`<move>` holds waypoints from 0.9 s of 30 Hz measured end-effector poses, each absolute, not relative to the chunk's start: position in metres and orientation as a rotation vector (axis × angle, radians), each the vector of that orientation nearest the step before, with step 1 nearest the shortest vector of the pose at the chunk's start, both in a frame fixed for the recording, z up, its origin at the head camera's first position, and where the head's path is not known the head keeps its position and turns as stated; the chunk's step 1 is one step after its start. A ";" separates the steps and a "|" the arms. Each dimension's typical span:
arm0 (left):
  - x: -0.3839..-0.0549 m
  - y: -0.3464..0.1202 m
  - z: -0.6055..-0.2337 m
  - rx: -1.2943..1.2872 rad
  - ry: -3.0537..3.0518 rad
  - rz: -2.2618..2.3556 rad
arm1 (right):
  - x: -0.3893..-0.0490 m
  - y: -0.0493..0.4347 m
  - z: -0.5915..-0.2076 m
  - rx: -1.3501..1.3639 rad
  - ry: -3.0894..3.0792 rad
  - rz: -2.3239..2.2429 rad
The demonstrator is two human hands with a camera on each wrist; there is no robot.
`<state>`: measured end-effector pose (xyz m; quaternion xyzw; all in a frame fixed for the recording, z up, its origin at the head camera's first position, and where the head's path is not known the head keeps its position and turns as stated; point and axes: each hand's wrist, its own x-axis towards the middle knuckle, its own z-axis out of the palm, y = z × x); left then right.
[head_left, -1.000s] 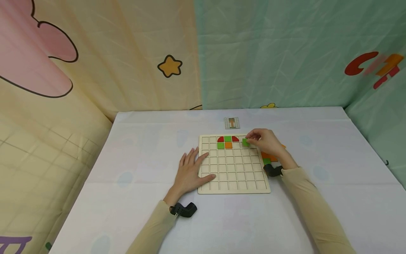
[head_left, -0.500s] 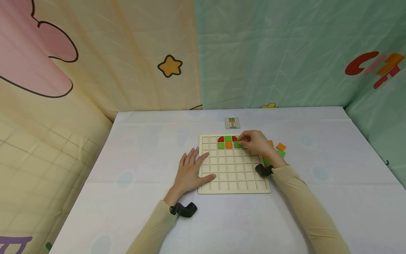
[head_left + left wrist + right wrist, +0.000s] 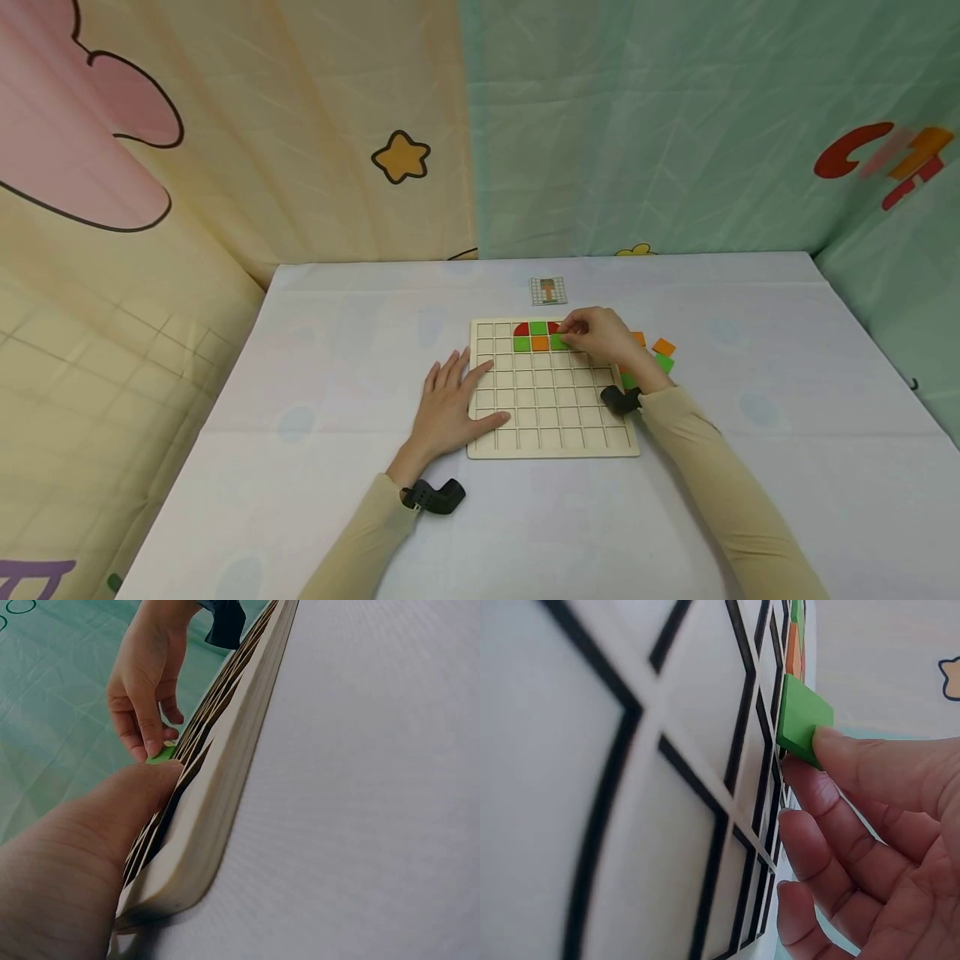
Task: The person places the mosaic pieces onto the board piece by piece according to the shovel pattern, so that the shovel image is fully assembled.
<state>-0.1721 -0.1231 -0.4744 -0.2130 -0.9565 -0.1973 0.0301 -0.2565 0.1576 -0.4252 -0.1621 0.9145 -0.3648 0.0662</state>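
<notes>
A pale wooden grid board [image 3: 536, 397] lies on the table in the head view. My right hand [image 3: 600, 335] pinches a green square tile [image 3: 804, 716] between thumb and forefinger at the board's second row. In the right wrist view that tile tilts against the grid, beside an orange tile [image 3: 793, 651]. Set in the top rows are a red quarter-round piece [image 3: 521, 330], another red piece partly behind my right fingers, two green squares and one orange square. My left hand [image 3: 448, 410] rests spread over the board's left edge, its thumb [image 3: 146, 784] lying along the edge.
Right of the board lie loose tiles, among them an orange one [image 3: 663, 347] and a green one [image 3: 664, 363]; my right forearm partly covers others. A small pattern card [image 3: 548, 291] lies behind the board. Patterned curtains [image 3: 637, 125] hang behind the white-covered table.
My right hand has moved left with the green tile, from the board's upper right to the cell beside the orange square. In the last half second it shifted only slightly. My left hand stayed put.
</notes>
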 end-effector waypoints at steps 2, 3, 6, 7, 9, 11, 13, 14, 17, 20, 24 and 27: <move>-0.172 -0.123 -0.474 -0.657 -2.949 -0.606 | -0.257 0.157 -0.424 -0.483 2.754 -1.088; -0.172 -0.123 -0.474 -0.658 -2.946 -0.607 | -0.257 0.157 -0.424 -0.481 2.755 -1.080; -0.172 -0.124 -0.475 -0.659 -2.942 -0.604 | -0.257 0.156 -0.422 -0.470 2.753 -1.063; -0.172 -0.124 -0.475 -0.659 -2.942 -0.603 | -0.257 0.156 -0.421 -0.466 2.754 -1.057; -0.172 -0.124 -0.476 -0.658 -2.943 -0.601 | -0.257 0.156 -0.421 -0.462 2.754 -1.051; -0.172 -0.124 -0.476 -0.658 -2.943 -0.601 | -0.258 0.156 -0.420 -0.453 2.755 -1.045; -0.172 -0.124 -0.476 -0.659 -2.941 -0.605 | -0.258 0.156 -0.420 -0.446 2.759 -1.039; -0.172 -0.124 -0.476 -0.659 -2.941 -0.606 | -0.258 0.155 -0.419 -0.441 2.762 -1.035; -0.172 -0.124 -0.476 -0.660 -2.940 -0.605 | -0.259 0.155 -0.419 -0.431 2.772 -1.027; -0.172 -0.124 -0.476 -0.662 -2.936 -0.601 | -0.259 0.154 -0.420 -0.419 2.783 -1.010; -0.172 -0.124 -0.475 -0.664 -2.935 -0.591 | -0.259 0.153 -0.422 -0.403 2.795 -0.991; -0.172 -0.124 -0.475 -0.661 -2.938 -0.587 | -0.258 0.154 -0.422 -0.412 2.807 -0.991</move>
